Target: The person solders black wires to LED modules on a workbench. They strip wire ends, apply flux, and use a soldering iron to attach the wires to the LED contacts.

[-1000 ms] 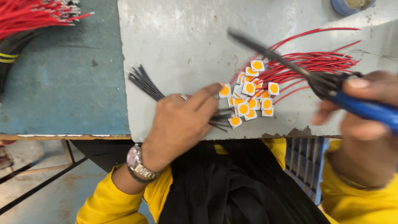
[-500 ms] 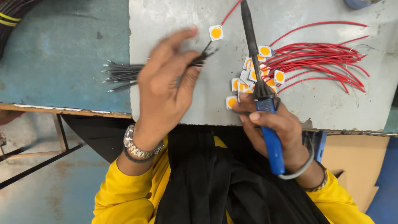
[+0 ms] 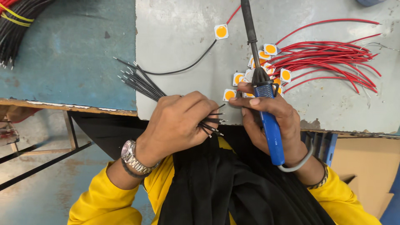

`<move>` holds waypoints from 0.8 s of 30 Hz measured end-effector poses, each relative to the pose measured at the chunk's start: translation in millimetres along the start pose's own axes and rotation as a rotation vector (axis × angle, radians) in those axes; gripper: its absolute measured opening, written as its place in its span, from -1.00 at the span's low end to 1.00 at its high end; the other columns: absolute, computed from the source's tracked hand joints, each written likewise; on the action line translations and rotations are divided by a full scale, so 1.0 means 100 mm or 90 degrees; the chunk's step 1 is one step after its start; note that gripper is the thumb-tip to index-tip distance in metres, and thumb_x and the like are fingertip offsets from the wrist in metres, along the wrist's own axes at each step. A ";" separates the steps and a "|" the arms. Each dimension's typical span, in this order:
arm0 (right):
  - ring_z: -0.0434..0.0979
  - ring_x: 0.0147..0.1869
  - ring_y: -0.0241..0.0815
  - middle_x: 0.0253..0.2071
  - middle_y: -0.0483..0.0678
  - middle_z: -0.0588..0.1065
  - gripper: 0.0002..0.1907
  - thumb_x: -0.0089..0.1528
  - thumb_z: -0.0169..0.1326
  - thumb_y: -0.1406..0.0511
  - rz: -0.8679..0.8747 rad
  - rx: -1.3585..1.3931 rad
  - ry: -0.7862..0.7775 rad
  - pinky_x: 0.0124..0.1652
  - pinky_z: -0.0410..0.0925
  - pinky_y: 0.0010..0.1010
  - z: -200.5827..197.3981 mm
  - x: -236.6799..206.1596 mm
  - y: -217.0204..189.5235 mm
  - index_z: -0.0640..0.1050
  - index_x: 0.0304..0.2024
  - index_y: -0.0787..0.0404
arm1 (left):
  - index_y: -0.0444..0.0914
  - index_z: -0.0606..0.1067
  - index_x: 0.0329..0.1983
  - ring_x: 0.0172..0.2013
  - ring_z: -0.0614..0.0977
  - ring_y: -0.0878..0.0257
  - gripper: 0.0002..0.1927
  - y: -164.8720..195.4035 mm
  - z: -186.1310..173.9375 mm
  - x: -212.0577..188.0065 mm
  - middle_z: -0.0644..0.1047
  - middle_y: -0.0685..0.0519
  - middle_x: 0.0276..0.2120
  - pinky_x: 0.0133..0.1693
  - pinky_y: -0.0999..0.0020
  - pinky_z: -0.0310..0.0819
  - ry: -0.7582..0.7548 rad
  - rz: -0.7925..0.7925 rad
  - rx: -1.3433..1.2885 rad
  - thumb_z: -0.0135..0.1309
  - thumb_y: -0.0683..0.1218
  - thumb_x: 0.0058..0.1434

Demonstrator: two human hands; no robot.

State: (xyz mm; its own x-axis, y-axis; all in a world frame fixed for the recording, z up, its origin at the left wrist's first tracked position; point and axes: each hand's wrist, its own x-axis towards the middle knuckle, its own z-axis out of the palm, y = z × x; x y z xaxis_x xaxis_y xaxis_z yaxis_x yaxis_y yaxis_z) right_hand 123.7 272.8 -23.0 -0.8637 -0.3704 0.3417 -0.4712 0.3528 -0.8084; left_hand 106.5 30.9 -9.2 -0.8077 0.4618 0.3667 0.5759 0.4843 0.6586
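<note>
My left hand [image 3: 179,121] is closed around a bundle of short black wires [image 3: 139,81] that fan out up-left over the bench edge. My right hand [image 3: 271,114] grips a soldering iron with a blue handle [image 3: 273,133]; its dark shaft [image 3: 250,33] points away from me. Its fingertips touch small square white chips with orange centres [image 3: 239,79] clustered by the iron. One such chip [image 3: 221,31] lies apart higher up, with a black wire and a red wire attached to it.
A spread of red wires [image 3: 333,58] lies right of the chips on the grey plate [image 3: 179,25]. A blue-green bench top [image 3: 66,54] is on the left, with a bundle of black wires [image 3: 16,29] at its far corner. Brown cardboard [image 3: 362,166] sits lower right.
My left hand came down from above the plate to the bench edge with the black wires. One chip with its wires now lies alone on the plate. My right hand kept the iron upright.
</note>
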 end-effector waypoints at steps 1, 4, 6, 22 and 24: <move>0.69 0.17 0.04 0.21 0.23 0.47 -0.49 0.30 0.06 0.64 0.004 0.001 0.000 0.06 0.57 -0.31 0.00 -0.01 0.01 0.23 0.14 0.12 | -0.24 0.54 -0.21 -0.50 0.55 0.14 -0.81 0.00 0.00 0.01 0.56 0.05 -0.23 -0.42 0.27 0.42 -0.003 0.006 0.018 0.29 -0.13 0.15; 0.69 0.15 0.03 0.20 0.23 0.48 -0.50 0.29 0.07 0.64 0.009 -0.006 -0.004 0.08 0.57 -0.29 -0.01 -0.01 0.01 0.24 0.13 0.14 | -0.25 0.49 -0.26 -0.57 0.50 0.19 -0.81 -0.01 0.01 0.04 0.60 0.08 0.00 -0.45 0.30 0.40 -0.026 0.025 0.073 0.27 -0.12 0.17; 0.69 0.15 0.03 0.18 0.22 0.49 -0.50 0.28 0.08 0.63 0.000 -0.018 -0.010 0.07 0.56 -0.29 -0.02 0.02 -0.01 0.24 0.12 0.15 | -0.25 0.45 -0.31 -0.61 0.46 0.19 -0.80 -0.02 0.03 0.06 0.60 0.13 0.07 -0.47 0.30 0.38 -0.059 0.036 0.120 0.26 -0.13 0.20; 0.49 -0.45 -0.21 -0.39 -0.01 0.43 -0.59 0.44 0.00 0.04 -0.042 0.043 0.296 0.21 0.40 -0.10 -0.67 -0.10 -0.14 0.50 -0.07 0.30 | -0.24 0.45 -0.29 -0.58 0.49 0.22 -0.79 -0.02 0.03 0.08 0.59 0.15 0.09 -0.47 0.33 0.36 -0.079 0.036 0.130 0.27 -0.12 0.15; 0.45 -0.50 -0.21 -0.50 -0.03 0.40 -0.63 0.42 0.03 0.10 -0.046 0.022 0.278 0.24 0.34 -0.12 -0.76 -0.10 -0.13 0.51 -0.18 0.32 | -0.24 0.46 -0.26 -0.55 0.52 0.22 -0.78 -0.01 0.03 0.07 0.59 0.16 0.09 -0.45 0.33 0.37 -0.073 0.035 0.120 0.27 -0.10 0.15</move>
State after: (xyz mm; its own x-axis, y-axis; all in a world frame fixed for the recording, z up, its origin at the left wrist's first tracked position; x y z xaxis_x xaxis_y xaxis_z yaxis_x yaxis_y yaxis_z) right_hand 124.5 337.0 20.5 -0.8267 0.0068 0.5626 -0.5336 0.3076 -0.7878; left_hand 100.6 35.5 -9.2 -0.7607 0.5678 0.3145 0.6410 0.5808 0.5018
